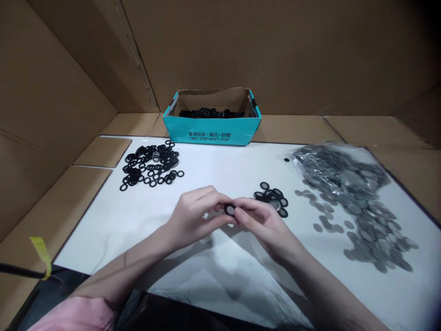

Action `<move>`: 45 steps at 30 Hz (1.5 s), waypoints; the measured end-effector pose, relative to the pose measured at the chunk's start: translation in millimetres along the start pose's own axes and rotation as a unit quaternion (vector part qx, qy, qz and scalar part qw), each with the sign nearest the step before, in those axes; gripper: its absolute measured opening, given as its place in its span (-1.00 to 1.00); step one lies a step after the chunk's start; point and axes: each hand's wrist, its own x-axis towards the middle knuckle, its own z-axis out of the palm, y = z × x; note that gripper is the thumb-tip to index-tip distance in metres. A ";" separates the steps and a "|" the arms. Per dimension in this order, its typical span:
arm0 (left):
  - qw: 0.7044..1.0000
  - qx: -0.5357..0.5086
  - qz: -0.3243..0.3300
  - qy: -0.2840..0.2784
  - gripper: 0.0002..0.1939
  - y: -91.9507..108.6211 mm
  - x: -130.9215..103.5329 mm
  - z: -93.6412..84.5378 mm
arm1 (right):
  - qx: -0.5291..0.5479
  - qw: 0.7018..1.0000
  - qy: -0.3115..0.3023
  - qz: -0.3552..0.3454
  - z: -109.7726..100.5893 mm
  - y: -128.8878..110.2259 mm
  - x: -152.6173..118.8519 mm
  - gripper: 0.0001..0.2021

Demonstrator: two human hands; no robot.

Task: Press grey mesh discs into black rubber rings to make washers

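Observation:
Between my two hands, above the white surface, is a black ring with a grey disc in its middle [229, 210]. My left hand [196, 211] pinches it from the left, and the fingers of my right hand [258, 216] grip its right edge. Just beyond my right hand lies a small pile of black rings with grey centres [272, 195]. At the left is a heap of black rings [151, 165], most with open centres. Loose grey discs [374, 230] are spread at the right, below a clear plastic bag [344, 170] full of such discs.
A teal box [212, 130] holding many black rings stands at the back middle. Cardboard walls [275, 55] rise behind and at the sides of the white work surface [213, 165]. A yellow strip [42, 255] hangs on a dark cable at the lower left.

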 end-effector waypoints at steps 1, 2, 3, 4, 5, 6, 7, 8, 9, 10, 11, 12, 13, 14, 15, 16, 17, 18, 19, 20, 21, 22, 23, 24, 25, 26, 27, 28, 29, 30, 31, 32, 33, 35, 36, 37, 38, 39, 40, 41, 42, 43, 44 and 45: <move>1.000 0.000 0.005 0.002 -0.80 0.1 0.3 -0.2 | 0.024 1.000 -0.003 0.008 -0.5 1.0 -0.2 -0.74; 1.000 -0.001 0.011 0.004 -0.78 0.0 0.8 -0.7 | 0.047 0.999 -0.003 0.018 -1.3 2.4 -0.3 -0.75; 1.000 -0.006 0.019 0.007 -0.75 -0.3 1.3 -1.5 | 0.068 0.997 -0.001 0.028 -2.3 3.7 -0.4 -0.74; 1.000 -0.013 0.026 0.008 -0.72 -0.6 1.9 -2.4 | 0.085 0.996 0.002 0.034 -3.3 5.0 -0.4 -0.74; 0.999 -0.021 0.031 0.006 -0.70 -1.0 2.4 -3.3 | 0.099 0.994 0.004 0.035 -4.1 6.1 -0.3 -0.74; 0.999 -0.028 0.034 0.004 -0.70 -1.4 2.8 -4.0 | 0.109 0.994 0.003 0.031 -4.6 6.9 -0.2 -0.75; 0.999 -0.033 0.034 0.001 -0.71 -1.8 3.0 -4.7 | 0.114 0.993 -0.001 0.024 -4.5 7.5 -0.1 -0.76; 0.999 -0.036 0.033 0.000 -0.72 -2.0 3.1 -5.1 | 0.116 0.993 -0.007 0.015 -4.0 7.9 0.1 -0.77; 0.999 -0.036 0.033 -0.001 -0.73 -2.2 3.1 -5.7 | 0.114 0.993 -0.013 0.007 -3.2 7.9 0.1 -0.77; 0.999 -0.036 0.033 -0.002 -0.73 -2.6 3.1 -6.5 | 0.105 0.994 -0.017 0.001 -2.6 7.5 0.2 -0.76; 0.999 -0.033 0.036 -0.003 -0.73 -3.3 3.3 -8.1 | 0.087 0.996 -0.018 -0.004 -2.6 6.6 0.3 -0.75; 0.999 -0.028 0.041 -0.007 -0.71 -4.6 3.8 -10.8 | 0.056 0.998 -0.011 -0.009 -3.8 5.0 0.4 -0.74; 0.999 -0.019 0.043 -0.009 -0.70 -6.7 4.8 -14.9 | 0.007 1.000 0.002 -0.018 -6.8 2.8 0.6 -0.74; 0.999 -0.002 0.041 -0.005 -0.70 -10.0 6.1 -20.7 | -0.060 0.997 0.021 -0.033 -12.1 0.0 0.9 -0.74; 0.999 0.020 0.032 -0.001 -0.71 -14.7 7.8 -28.3 | -0.143 0.987 0.043 -0.053 -19.8 -3.2 1.2 -0.75; 0.998 0.053 0.008 0.016 -0.75 -20.9 9.7 -37.3 | -0.236 0.966 0.069 -0.076 -29.7 -6.5 1.6 -0.77; 0.995 0.094 -0.024 0.030 -0.80 -28.6 11.5 -47.6 | -0.327 0.935 0.094 -0.099 -41.2 -9.8 2.0 -0.79; 0.987 0.142 -0.067 0.022 -0.80 -37.5 12.9 -58.4 | -0.404 0.900 0.121 -0.113 -53.5 -12.8 2.1 -0.80; 0.973 0.198 -0.121 0.011 -0.78 -47.5 13.7 -69.4 | -0.463 0.868 0.141 -0.111 -65.7 -15.5 2.1 -0.80; 0.948 0.262 -0.179 -0.014 -0.75 -58.1 13.7 -79.9 | -0.500 0.849 0.146 -0.091 -77.0 -18.0 1.6 -0.77; 0.916 0.326 -0.231 -0.045 -0.73 -68.8 12.7 -89.3 | -0.520 0.841 0.132 -0.063 -86.7 -20.5 0.7 -0.75; 0.900 0.350 -0.256 -0.054 -0.72 -79.4 10.8 -97.4 | -0.529 0.840 0.115 -0.039 -94.6 -23.0 -0.7 -0.72; 0.889 0.364 -0.272 -0.059 -0.71 -89.4 8.1 -103.9 | -0.534 0.839 0.100 -0.021 -100.9 -25.6 -2.7 -0.70; 0.877 0.379 -0.290 -0.061 -0.69 -98.4 4.8 -108.9 | -0.540 0.836 0.093 -0.009 -106.0 -28.5 -5.2 -0.69; 0.865 0.391 -0.306 -0.064 -0.67 -106.3 1.1 -112.3 | -0.549 0.830 0.100 0.000 -110.8 -31.4 -8.0 -0.68; 0.855 0.401 -0.321 -0.066 -0.67 -113.0 -2.8 -114.4 | -0.559 0.820 0.120 0.013 -116.0 -34.2 -11.3 -0.68; 0.847 0.409 -0.334 -0.066 -0.66 -118.4 -6.5 -115.5 | -0.571 0.806 0.150 0.037 -122.0 -36.8 -14.7 -0.68; 0.840 0.415 -0.343 -0.066 -0.65 -122.6 -9.8 -115.8 | -0.579 0.791 0.182 0.074 -129.2 -38.7 -18.3 -0.68; 0.835 0.419 -0.351 -0.065 -0.65 -125.7 -12.6 -115.6 | -0.583 0.774 0.215 0.119 -137.6 -39.9 -21.8 -0.68; 0.831 0.422 -0.357 -0.062 -0.65 -128.0 -14.7 -115.2 | -0.585 0.757 0.238 0.168 -147.0 -40.1 -25.1 -0.69; 0.828 0.424 -0.362 -0.057 -0.65 -129.8 -16.1 -114.6 | -0.581 0.746 0.250 0.209 -156.9 -39.2 -27.9 -0.69; 0.825 0.426 -0.367 -0.051 -0.67 -131.1 -16.8 -114.0 | -0.571 0.742 0.261 0.235 -166.6 -37.2 -30.2 -0.69; 0.823 0.428 -0.370 -0.045 -0.69 -132.3 -16.9 -113.4 | -0.560 0.743 0.263 0.257 -175.7 -34.2 -31.7 -0.67; 0.822 0.428 -0.376 -0.031 -0.73 -134.9 -16.2 -111.9 | -0.540 0.747 0.271 0.278 -190.3 -26.5 -31.9 -0.63; 0.821 0.427 -0.377 -0.023 -0.74 -136.4 -15.7 -111.0 | -0.537 0.746 0.274 0.283 -195.2 -22.4 -30.6 -0.62; 0.822 0.426 -0.378 -0.016 -0.74 -138.0 -15.3 -110.0 | -0.537 0.744 0.277 0.285 -198.5 -18.5 -28.7 -0.61; 0.823 0.424 -0.379 -0.009 -0.75 -139.6 -15.1 -109.0 | -0.541 0.741 0.278 0.286 -200.3 -15.1 -26.3 -0.62; 0.824 0.422 -0.379 -0.001 -0.75 -141.3 -14.9 -107.9 | -0.545 0.738 0.277 0.287 -200.6 -12.6 -23.8 -0.63; 0.826 0.418 -0.378 0.006 -0.76 -142.8 -14.9 -107.0 | -0.549 0.735 0.276 0.288 -199.8 -10.9 -21.4 -0.65; 0.829 0.413 -0.377 0.013 -0.78 -144.2 -15.0 -106.2 | -0.553 0.732 0.274 0.290 -198.1 -10.1 -19.5 -0.68; 0.832 0.408 -0.375 0.019 -0.80 -145.2 -15.1 -105.7 | -0.557 0.730 0.272 0.289 -195.8 -10.2 -18.1 -0.71; 0.836 0.401 -0.374 0.026 -0.82 -145.9 -15.1 -105.5 | -0.561 0.728 0.269 0.288 -193.2 -11.0 -17.2 -0.75; 0.840 0.393 -0.372 0.033 -0.83 -146.2 -15.1 -105.6 | -0.564 0.729 0.265 0.285 -190.4 -12.1 -17.0 -0.78; 0.845 0.385 -0.369 0.039 -0.85 -146.0 -15.0 -106.0 | -0.566 0.731 0.259 0.281 -187.8 -13.3 -17.1 -0.81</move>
